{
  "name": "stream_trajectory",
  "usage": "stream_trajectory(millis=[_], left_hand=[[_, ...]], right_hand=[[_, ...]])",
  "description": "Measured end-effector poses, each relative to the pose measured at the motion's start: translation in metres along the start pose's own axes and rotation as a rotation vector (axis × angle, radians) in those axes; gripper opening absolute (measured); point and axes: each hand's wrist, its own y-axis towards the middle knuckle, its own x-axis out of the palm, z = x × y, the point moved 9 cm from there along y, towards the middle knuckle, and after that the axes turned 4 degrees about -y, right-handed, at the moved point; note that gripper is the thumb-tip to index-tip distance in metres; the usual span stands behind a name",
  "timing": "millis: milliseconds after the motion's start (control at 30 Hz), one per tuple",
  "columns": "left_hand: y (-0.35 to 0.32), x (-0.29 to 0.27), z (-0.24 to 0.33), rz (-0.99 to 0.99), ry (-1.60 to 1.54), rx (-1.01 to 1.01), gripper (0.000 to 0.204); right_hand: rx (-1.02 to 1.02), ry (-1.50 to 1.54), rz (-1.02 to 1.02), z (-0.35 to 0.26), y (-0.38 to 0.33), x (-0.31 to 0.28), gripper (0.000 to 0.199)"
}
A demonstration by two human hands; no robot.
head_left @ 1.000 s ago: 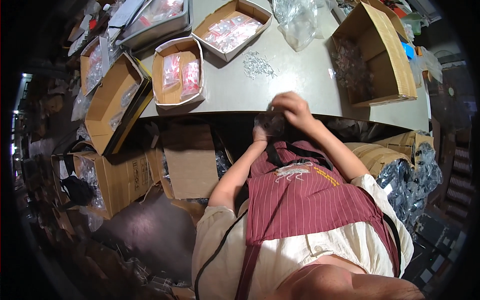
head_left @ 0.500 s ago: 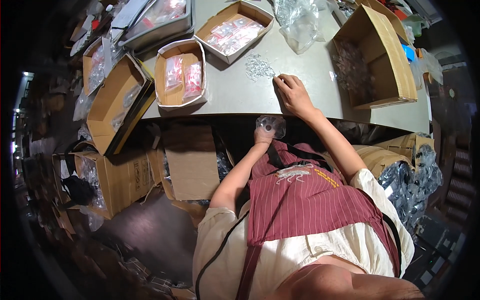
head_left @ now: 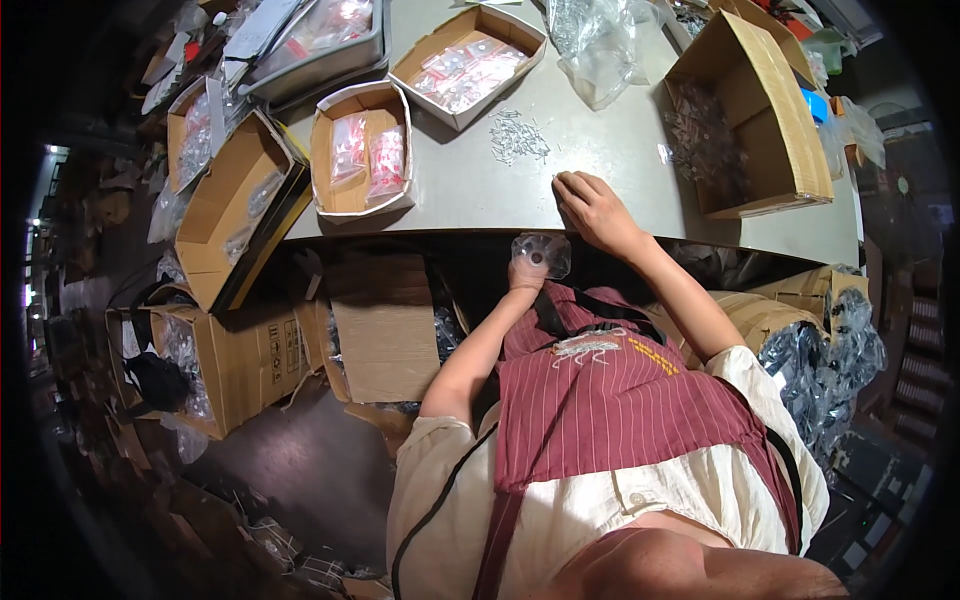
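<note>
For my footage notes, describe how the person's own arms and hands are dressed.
The left hand and right hand show no gloves, and no watch can be made out at either wrist. The forearms are bare below short, loose cream sleeves. Over the cream top is a maroon apron with thin pale stripes.

On the counter [head_left: 470, 185], the parts pile [head_left: 519, 137] lies between the near packet box [head_left: 360, 100], left, and carton [head_left: 780, 130], right, apparently containing bags [head_left: 705, 130].
</note>
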Motion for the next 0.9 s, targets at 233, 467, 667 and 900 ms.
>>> stream_trajectory(millis=[233,467,667,900], left_hand=[[0.000,-0.003,0.009,-0.045,0.008,0.007,0.041],[0.002,-0.004,0.010,-0.015,-0.045,0.061,0.033],[-0.001,-0.006,0.017,-0.001,0.028,0.133,0.026],[-0.021,-0.023,0.019,-0.144,-0.091,0.080,0.025]], right_hand=[[-0.241,0.210,-0.107,-0.036,-0.034,-0.010,0.044],[0.058,0.423,0.037,-0.007,-0.028,-0.017,0.022],[0.170,0.462,0.061,0.003,-0.027,-0.002,0.018],[0.234,0.546,0.052,0.011,-0.029,0.004,0.014]])
